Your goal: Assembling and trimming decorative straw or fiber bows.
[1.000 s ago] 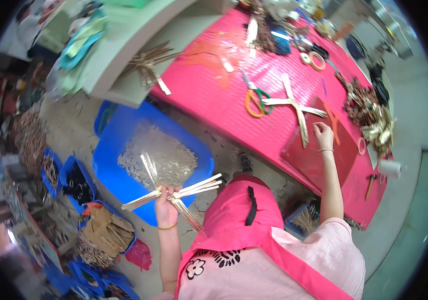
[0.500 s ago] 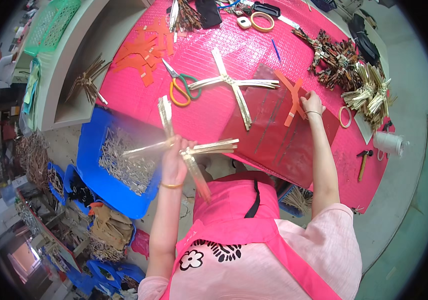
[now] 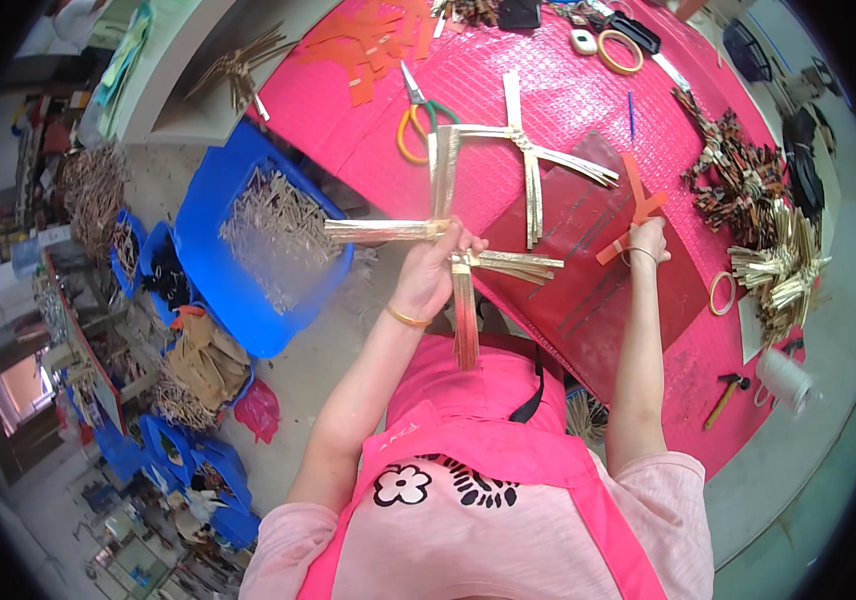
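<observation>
Raised in front of me, my left hand (image 3: pixel 428 268) is closed around the middle of a cross of woven gold strips (image 3: pixel 378 231), its four arms sticking out. My right hand (image 3: pixel 647 240) has curled fingers pressed on an orange Y-shaped piece (image 3: pixel 638 203), partly covering it. That piece lies on a dark red mat (image 3: pixel 588 290) on the pink table. Left of my right hand, a second gold strip cross (image 3: pixel 521 141) rests partly on the mat. Scissors (image 3: pixel 415 115) with yellow and green handles lie beyond my left hand, partly behind the held cross.
More orange pieces (image 3: pixel 368 45) lie at the table's far left. Bundles of brown (image 3: pixel 738 175) and gold strips (image 3: pixel 783 265) pile up at right, near a tape roll (image 3: pixel 722 293), hammer (image 3: pixel 724 400) and white spool (image 3: pixel 788 378). A blue bin (image 3: pixel 248 310) of cut strips stands left.
The view has shifted, so the table appears further right. My left hand has brought the gold cross up and rightward, nearer the table. My right hand has come onto the orange piece.
</observation>
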The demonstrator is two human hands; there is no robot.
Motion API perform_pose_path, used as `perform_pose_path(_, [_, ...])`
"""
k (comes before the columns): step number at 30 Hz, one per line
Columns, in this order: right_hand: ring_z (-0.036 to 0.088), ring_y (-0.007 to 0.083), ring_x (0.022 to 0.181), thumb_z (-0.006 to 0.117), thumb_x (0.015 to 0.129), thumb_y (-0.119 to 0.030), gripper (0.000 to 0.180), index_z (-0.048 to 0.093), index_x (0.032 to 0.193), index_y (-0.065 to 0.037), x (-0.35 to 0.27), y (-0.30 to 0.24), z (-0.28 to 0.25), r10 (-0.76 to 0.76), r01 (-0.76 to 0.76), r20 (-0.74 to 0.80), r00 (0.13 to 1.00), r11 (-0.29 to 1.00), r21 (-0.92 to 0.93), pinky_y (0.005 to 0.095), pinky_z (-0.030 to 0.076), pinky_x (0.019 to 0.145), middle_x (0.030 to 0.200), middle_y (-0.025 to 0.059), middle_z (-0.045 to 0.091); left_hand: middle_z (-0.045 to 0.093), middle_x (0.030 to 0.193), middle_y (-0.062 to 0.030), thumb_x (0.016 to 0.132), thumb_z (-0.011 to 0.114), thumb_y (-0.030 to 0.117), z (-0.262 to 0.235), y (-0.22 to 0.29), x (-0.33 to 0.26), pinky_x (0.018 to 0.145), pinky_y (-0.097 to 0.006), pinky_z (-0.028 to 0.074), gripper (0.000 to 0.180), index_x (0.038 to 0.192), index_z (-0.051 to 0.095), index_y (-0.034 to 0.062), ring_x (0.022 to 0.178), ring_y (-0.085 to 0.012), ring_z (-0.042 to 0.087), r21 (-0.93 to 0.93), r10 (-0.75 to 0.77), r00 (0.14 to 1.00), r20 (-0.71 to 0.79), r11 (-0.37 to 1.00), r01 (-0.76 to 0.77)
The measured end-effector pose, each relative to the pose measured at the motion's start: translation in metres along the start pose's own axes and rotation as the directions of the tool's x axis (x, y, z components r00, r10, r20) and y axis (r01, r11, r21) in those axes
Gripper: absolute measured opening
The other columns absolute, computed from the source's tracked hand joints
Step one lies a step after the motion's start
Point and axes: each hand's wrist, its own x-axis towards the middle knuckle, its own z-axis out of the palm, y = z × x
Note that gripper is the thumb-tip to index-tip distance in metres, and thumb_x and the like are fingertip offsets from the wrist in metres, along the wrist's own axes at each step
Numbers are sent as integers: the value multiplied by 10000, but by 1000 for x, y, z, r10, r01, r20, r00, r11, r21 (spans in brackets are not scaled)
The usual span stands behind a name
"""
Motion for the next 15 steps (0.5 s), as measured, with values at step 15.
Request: perform_pose_path(15, [556,142,679,620,734,-139,207,537,860,3,63,82,53,-264,264,-100,959,717,645,271,415,638,748,72,595,439,694,-2,850,493,173,8,7,-4,871,-346,388,130,892,457,56,757,-155,509,30,-60,993,98,998,57])
